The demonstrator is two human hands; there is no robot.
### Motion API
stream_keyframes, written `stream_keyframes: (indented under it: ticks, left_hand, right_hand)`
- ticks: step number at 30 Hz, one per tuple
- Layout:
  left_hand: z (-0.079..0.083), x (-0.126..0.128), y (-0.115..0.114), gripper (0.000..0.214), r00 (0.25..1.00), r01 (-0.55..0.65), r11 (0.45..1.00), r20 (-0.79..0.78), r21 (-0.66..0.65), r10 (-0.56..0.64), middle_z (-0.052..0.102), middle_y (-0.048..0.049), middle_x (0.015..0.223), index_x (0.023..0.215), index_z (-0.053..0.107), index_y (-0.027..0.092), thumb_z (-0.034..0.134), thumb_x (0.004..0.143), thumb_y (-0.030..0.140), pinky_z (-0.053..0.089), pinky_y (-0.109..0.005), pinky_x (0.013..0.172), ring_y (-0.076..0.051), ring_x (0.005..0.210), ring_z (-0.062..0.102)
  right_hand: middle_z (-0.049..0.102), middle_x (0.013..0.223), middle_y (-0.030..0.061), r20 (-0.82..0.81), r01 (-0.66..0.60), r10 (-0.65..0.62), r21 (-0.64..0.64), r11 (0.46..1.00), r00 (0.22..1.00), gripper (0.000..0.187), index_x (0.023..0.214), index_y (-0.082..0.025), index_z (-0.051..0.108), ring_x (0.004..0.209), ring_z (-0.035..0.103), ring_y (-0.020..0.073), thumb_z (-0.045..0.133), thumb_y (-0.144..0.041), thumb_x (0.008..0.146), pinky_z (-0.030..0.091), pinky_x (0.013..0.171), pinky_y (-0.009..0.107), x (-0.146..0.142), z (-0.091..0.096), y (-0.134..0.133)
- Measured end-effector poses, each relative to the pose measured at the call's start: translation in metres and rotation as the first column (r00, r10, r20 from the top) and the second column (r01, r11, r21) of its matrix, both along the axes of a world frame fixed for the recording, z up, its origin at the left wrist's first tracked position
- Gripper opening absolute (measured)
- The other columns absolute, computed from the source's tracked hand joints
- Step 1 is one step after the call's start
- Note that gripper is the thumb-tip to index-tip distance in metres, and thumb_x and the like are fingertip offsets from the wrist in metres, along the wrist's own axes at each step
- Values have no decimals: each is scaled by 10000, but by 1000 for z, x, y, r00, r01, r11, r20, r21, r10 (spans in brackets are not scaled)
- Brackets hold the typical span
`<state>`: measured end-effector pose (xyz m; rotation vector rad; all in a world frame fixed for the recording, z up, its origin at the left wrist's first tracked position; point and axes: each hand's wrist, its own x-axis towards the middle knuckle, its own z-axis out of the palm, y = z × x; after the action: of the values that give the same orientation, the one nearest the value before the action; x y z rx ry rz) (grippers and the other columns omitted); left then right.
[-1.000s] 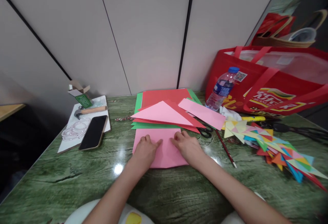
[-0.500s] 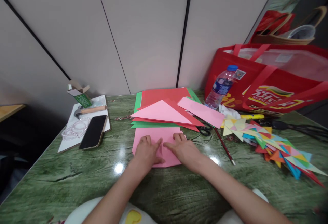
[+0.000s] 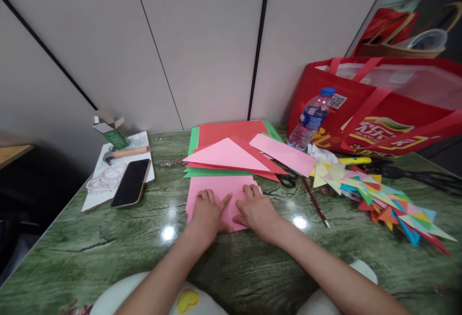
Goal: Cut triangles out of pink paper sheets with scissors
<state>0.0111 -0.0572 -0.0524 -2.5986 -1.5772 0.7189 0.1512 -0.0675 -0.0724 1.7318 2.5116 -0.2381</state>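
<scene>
A pink sheet of paper lies flat on the green marbled table in front of me. My left hand rests on its left half, fingers bent and pressing down. My right hand lies on its right half, fingers curled with the thumb tucked under the near right part of the sheet, which lifts slightly. The two hands almost touch at the middle of the sheet.
Behind it is a stack of red, green and pink paper. Black scissors and a pencil lie right of it, then a heap of coloured paper triangles, a water bottle and a red bag. A phone, bracelets and a hammer sit left.
My right hand has drawn leftward and nearer, taking the sheet's near right part inward. The sheet looks narrower on the right. My left hand has stayed in place.
</scene>
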Motion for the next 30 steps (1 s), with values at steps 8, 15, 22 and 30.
stream_keyframes:
  ticks: [8,15,22,30]
  left_hand:
    - [1,3,-2,927,999,-16,1000,-49,-11,16,548,-254,1143,1442,250,251,552,679,683,365,-429,791,-385,1020,498]
    - [2,2,-3,886,999,-4,1000,-52,-7,3,556,-264,1124,1435,276,246,550,702,661,371,-419,766,-383,995,500]
    - [-2,2,-3,877,999,-21,1000,-34,23,22,552,-259,1123,1435,259,286,567,700,650,392,-378,681,-389,978,509]
    - [-3,2,-4,994,999,-47,998,-15,44,48,558,-243,1113,1431,237,322,658,596,657,410,-368,657,-395,964,524]
  right_hand:
    - [438,1326,251,-38,17,-18,-50,999,999,430,1053,-154,699,1232,363,418,634,-473,771,345,956,523,-4,2,-6]
    - [366,1409,221,-100,7,-21,-137,991,995,340,977,-154,729,1306,286,403,677,-407,757,303,1012,526,3,4,-8]
    - [334,1459,151,-151,-3,-32,-227,974,988,198,820,-155,747,1338,294,309,707,-329,734,293,1057,446,23,13,-10]
    - [284,1504,40,-67,68,-89,-258,964,994,145,753,-214,738,1359,212,397,717,-352,716,234,1016,630,40,10,-7]
